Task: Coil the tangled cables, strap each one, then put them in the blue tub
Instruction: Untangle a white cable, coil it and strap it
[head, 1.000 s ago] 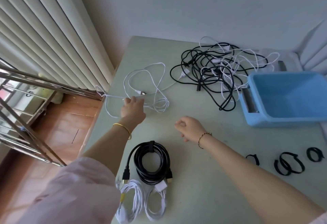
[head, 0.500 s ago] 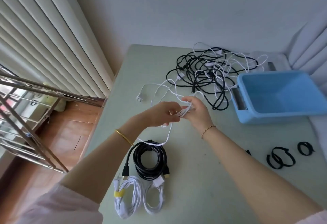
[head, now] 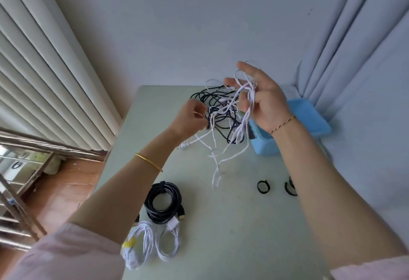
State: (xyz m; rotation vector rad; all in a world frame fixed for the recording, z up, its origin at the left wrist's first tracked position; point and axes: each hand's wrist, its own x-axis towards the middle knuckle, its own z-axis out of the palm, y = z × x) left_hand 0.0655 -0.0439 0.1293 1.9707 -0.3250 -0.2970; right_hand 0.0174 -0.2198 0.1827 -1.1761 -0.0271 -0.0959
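**Over mid-table (head: 232, 224), white cable (head: 242, 125) was held up between both hands, part-coiled**

Lower left of frame, three finished bundles lay touching: two white coils (head: 137, 248), one with a yellow tie, and a black coil (head: 163, 202) with a black strap. They were likely parked near the person so the working area stayed free; none were in the tub yet.

Left of centre, the left hand (head: 190, 118) had its fingers curled together, pinching a strand of the white cable, probably to feed slack.

Centre, the remaining tangle (head: 212, 100) of black and white leads sat on the far part of the table, behind the hands.

Right of centre, the right hand (head: 263, 100) was raised palm toward the camera, fingers spread apart, with the thumb folded over loops lying across the palm. It looked to be serving as the former for the coil. Loose tails hung down to the tabletop.

Right, the blue tub (head: 309, 120) stood beside the tangle, and two loose black straps (head: 263, 187) lay near the right forearm, within reach for tying.

Hard to make out:
- The left fingertips and the exact pinch point were blurred.
- The tub's inside was mostly behind the right wrist.
- The second strap was part-covered by the forearm.
- I couldn't tell whether the white cable was clear of the tangle.
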